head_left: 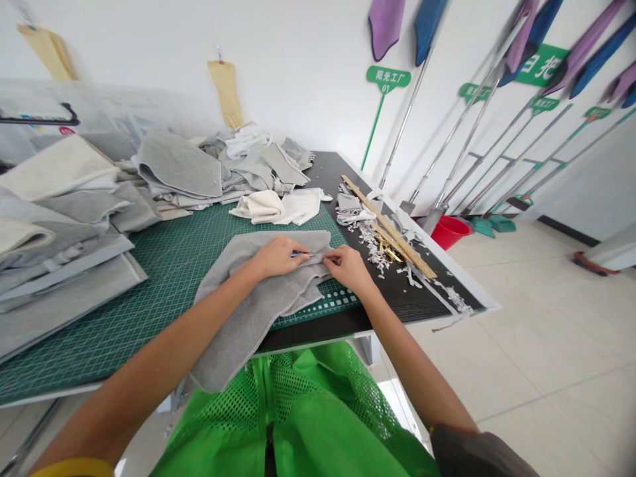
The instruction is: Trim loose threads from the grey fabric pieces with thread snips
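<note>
A grey cloth (238,305) lies partly folded on the green cutting mat (193,232), with one end hanging over the table's front edge. My left hand (279,257) rests on this cloth, its fingers closed on a small blue tool with a thin metal shaft (299,254). That shaft points right, along the folded edge. Just to the right, my right hand (348,266) pinches the cloth's edge near the tool's tip; what exactly lies between those fingertips is partly hidden.
Grey and white cloths (179,165) are heaped at the back and left. To the right are a wooden ruler (390,225), gold-handled scissors (388,252) and cloth scraps (370,242). A red bucket (450,230) and several mops stand by the wall.
</note>
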Available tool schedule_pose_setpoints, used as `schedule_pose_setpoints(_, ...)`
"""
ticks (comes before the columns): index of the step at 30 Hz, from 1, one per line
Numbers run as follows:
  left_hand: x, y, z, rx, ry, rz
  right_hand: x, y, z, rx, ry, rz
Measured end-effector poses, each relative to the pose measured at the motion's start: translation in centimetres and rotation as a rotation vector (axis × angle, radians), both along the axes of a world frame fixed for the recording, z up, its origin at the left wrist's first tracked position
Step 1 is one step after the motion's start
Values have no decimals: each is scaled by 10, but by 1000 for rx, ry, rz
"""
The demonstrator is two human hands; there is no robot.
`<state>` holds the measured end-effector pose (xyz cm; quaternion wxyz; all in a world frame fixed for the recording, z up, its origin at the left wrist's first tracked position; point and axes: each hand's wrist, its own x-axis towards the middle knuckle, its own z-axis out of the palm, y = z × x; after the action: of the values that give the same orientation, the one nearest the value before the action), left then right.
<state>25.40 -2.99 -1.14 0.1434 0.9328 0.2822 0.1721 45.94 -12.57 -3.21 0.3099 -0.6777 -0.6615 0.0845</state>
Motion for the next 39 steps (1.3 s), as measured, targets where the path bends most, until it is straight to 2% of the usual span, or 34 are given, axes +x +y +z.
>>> schedule_pose_setpoints(39,1,-2,3,-32,-32,1,0,-1,1,-7,-1,2)
